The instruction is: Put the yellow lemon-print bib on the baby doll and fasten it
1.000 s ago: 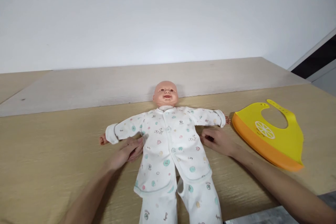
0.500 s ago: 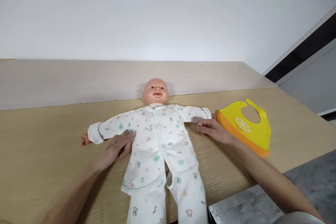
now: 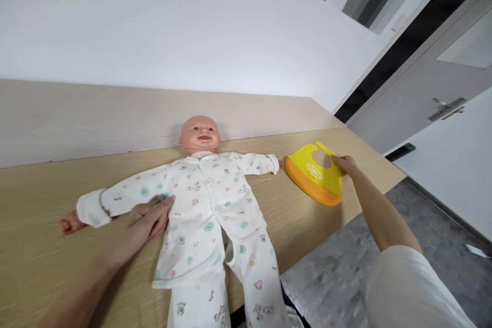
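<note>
one doll (image 3: 203, 200) under flat left hand (image 3: 148, 220); right hand (image 3: 346, 164) grip touches one bib (image 3: 315, 177), closure unclear.

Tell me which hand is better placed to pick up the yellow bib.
Right. The right hand is already at the far edge of the bib, fingers on its neck strap. The left hand lies flat on the doll by its sleeve, well away from the bib.

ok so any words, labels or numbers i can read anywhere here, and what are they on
No text here can be read.
Doll's outfit: tiny dark printed marks among the coloured dots that may be words, too small and blurred to read.
Yellow bib: only a white citrus-slice drawing, no words visible.
Wooden table, wall and door: no lettering seen.
</note>
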`<state>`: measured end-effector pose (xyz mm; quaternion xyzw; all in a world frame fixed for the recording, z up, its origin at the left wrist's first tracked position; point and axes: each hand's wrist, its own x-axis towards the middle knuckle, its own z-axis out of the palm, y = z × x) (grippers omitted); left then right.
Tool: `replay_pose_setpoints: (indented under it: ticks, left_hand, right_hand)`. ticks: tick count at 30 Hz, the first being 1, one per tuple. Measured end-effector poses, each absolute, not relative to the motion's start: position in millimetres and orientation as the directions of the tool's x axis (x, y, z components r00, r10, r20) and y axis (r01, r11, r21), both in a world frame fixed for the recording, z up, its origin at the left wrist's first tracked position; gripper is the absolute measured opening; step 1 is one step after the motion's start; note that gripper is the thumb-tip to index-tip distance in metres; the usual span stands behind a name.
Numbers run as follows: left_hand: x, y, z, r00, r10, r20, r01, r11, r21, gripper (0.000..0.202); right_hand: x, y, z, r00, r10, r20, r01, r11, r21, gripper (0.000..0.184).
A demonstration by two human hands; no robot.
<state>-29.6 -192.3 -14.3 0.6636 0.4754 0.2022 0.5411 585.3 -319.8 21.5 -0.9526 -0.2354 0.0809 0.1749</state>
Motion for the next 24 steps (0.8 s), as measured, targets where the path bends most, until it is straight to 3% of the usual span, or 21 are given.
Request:
replay_pose_setpoints:
  ticks: [6,13,17,20,24]
  left_hand:
    - [-28.9,-191.1,-12.9,0.447,0.868,-0.216,0.440,-0.003,0.898,0.069]
    - [-22.9,-195.4,-2.7,0.421,0.877,-0.231,0.478,0.002,0.879,0.064]
    - [-23.8,-196.2,-5.2,0.372,0.921,-0.117,0.483,-0.084,0.871,0.056]
    - [-27.5,-196.3,-6.8,0.278,0.960,0.036,0.510,-0.179,0.841,0.048]
    - [-30.7,-197.6,5.3,0.118,0.982,0.147,0.529,-0.187,0.828,0.048]
  right_hand:
    - [557.8,-286.0,35.0,0.773,0.629,-0.087,0.576,-0.752,-0.320,0.020]
    - [514.1,-271.1,87.4,0.637,0.767,-0.075,0.712,-0.622,-0.326,0.018]
    - [472.4,-267.2,136.2,0.546,0.837,-0.028,0.734,-0.494,-0.467,0.018]
    - [426.8,-271.7,179.9,0.441,0.892,0.096,0.751,-0.309,-0.584,0.017]
    - [364.3,-280.3,234.7,0.276,0.925,0.260,0.783,-0.059,-0.619,0.026]
